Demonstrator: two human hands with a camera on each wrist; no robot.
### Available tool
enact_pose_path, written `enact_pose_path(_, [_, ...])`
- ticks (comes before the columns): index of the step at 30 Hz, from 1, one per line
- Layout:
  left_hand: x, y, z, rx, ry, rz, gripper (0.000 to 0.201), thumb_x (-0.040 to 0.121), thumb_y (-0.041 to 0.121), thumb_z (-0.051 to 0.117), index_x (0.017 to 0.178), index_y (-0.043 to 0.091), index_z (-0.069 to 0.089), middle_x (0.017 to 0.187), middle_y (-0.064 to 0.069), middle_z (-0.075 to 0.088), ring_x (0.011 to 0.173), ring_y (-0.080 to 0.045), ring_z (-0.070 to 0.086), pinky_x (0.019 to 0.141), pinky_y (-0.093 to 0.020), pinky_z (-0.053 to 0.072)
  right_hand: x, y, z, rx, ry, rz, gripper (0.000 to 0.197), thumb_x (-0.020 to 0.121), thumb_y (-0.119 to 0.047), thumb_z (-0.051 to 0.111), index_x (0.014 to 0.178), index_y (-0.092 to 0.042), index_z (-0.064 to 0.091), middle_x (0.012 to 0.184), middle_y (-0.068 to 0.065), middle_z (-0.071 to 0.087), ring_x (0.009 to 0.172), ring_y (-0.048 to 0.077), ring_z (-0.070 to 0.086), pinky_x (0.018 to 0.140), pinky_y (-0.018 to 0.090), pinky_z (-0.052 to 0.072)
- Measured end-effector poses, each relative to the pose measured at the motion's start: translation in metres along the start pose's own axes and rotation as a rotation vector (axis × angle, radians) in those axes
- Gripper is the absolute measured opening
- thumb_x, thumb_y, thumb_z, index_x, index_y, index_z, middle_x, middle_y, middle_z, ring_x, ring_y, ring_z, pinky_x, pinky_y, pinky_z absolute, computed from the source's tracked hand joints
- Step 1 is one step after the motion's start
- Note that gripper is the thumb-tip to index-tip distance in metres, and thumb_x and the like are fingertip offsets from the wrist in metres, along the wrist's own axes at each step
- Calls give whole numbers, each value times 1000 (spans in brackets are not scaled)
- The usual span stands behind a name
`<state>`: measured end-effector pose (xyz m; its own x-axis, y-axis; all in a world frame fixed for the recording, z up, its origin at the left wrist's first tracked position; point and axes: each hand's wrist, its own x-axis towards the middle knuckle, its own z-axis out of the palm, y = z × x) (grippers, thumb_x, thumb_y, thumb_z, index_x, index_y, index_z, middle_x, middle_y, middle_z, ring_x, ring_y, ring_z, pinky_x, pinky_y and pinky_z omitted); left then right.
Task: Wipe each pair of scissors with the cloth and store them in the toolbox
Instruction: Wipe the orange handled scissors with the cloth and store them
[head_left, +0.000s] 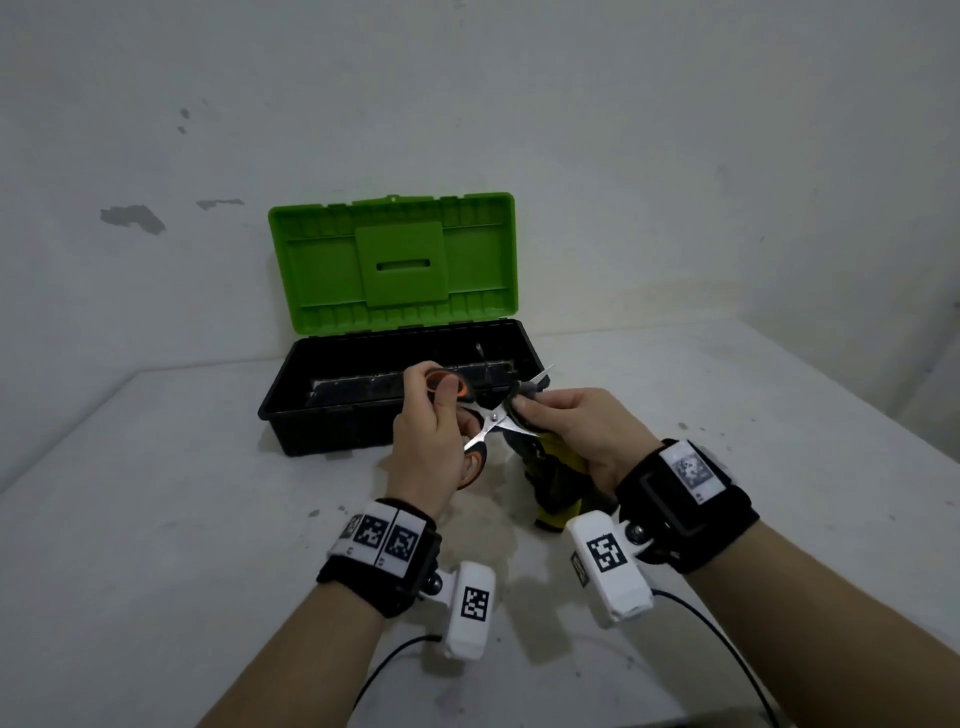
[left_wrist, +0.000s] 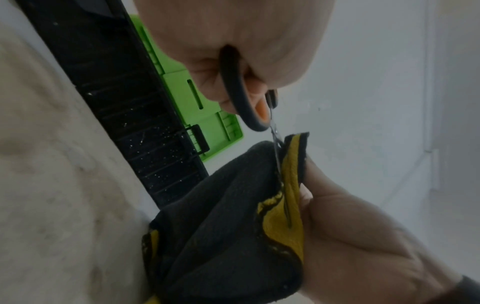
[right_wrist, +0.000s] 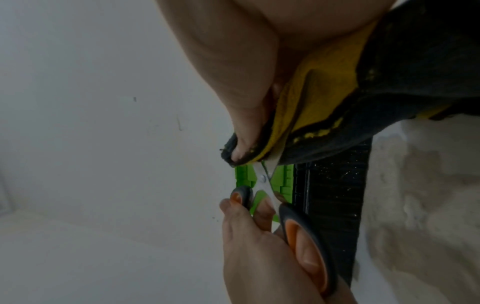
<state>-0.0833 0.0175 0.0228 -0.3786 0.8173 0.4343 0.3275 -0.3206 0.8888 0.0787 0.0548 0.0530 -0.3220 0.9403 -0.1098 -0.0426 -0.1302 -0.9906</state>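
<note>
My left hand (head_left: 441, 415) grips the orange and black handles of a pair of scissors (head_left: 491, 422), blades spread apart, just in front of the toolbox. My right hand (head_left: 561, 421) pinches a grey and yellow cloth (head_left: 550, 467) around one blade; the other blade tip pokes out beyond the cloth. In the left wrist view the blade (left_wrist: 276, 156) runs into the cloth (left_wrist: 233, 216). The right wrist view shows the scissors pivot (right_wrist: 262, 179), the cloth (right_wrist: 324, 92) and the left hand's fingers (right_wrist: 249, 232) through the handles. The toolbox (head_left: 332, 426) is black with its green lid (head_left: 392, 260) standing open.
The toolbox stands on a white stained table (head_left: 156, 493) against a white wall (head_left: 675, 156). The table's right edge runs near a wall corner at the far right. Cables trail from both wrist cameras toward the table's near edge.
</note>
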Motion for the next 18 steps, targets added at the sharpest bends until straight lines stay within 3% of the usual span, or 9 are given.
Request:
enact_pose_path(4, [3, 0, 6, 66, -16, 81, 15, 106, 31, 40, 113, 20, 48, 81, 2, 64, 62, -15, 62, 55, -30, 48, -2, -1, 0, -53, -48, 37, 8, 80, -10, 77, 82, -4, 74, 69, 8, 72, 59, 16, 65, 60, 24, 55])
enact_pose_path(8, [1, 0, 7, 60, -52, 73, 13, 106, 27, 41, 113, 19, 48, 81, 4, 63, 62, -11, 61, 57, -24, 48, -1, 1, 0, -35, -34, 88, 28, 74, -14, 83, 92, -1, 67, 89, 24, 68, 80, 31, 64, 76, 42, 52])
enact_pose_path(11, [1, 2, 5, 60, -69, 65, 14, 106, 28, 41, 114, 19, 49, 76, 5, 63, 60, -10, 61, 53, -21, 43, 1, 1, -4, 50, -40, 108, 20, 78, -12, 79, 89, 0, 68, 87, 20, 69, 73, 28, 66, 71, 36, 54])
enact_pose_path(14, [3, 7, 4, 56, -80, 52, 16, 106, 29, 41, 114, 19, 50, 72, 4, 63, 56, -7, 60, 49, -19, 41, 2, 0, -8, 126, -29, 107, 8, 83, -11, 74, 79, -6, 70, 81, 15, 70, 68, 24, 66, 79, 38, 54])
enact_pose_path(18, [2, 11, 1, 16, -72, 46, 14, 106, 28, 41, 112, 19, 50, 72, 2, 62, 55, -7, 59, 47, -20, 40, 6, -10, -19, 231, 7, 80, 9, 86, -15, 70, 92, -10, 73, 85, 9, 73, 74, 19, 67, 77, 33, 54])
